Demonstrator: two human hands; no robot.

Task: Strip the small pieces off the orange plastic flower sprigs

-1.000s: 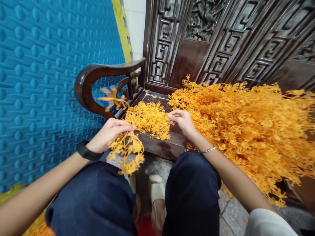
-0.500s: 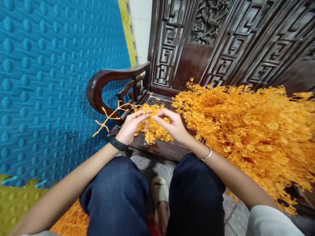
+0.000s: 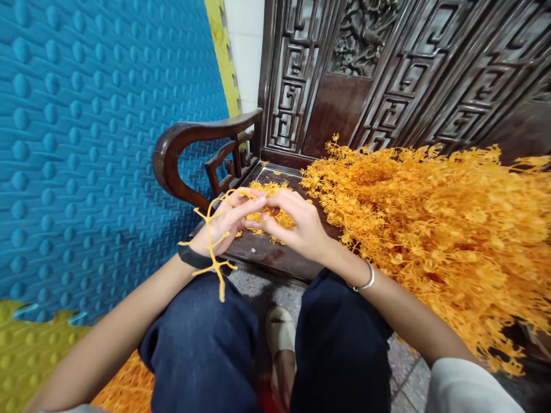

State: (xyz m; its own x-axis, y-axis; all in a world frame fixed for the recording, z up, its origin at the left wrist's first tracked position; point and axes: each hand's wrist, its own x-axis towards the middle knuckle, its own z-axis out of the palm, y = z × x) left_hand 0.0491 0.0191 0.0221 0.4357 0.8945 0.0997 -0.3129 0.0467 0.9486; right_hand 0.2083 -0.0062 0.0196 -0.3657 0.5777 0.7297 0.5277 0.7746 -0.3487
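Observation:
A bare yellow-orange plastic flower stem [image 3: 209,235] with short side twigs arches over my left hand [image 3: 228,221] and dangles across the wrist. My left fingers are closed on its upper end. My right hand [image 3: 299,221] meets the left fingertips, thumb and fingers curled in a pinch; what they grip is hidden between the hands. Behind and below the fingers, a small heap of yellow-orange plastic flower pieces [image 3: 273,186] lies on the dark wooden bench seat [image 3: 275,255], partly covered by my hands.
A big pile of yellow-orange plastic flower sprays [image 3: 430,229] fills the bench to the right. The curved wooden armrest [image 3: 172,155] stands at left, before a carved backrest [image 3: 340,109]. Blue foam matting [image 3: 86,143] lies beyond. Orange strands [image 3: 127,381] lie low at left.
The stem's free end has swung from pointing left to hanging down over my left wrist. My hands have come together, fingertips meeting. The flower cluster below them no longer shows.

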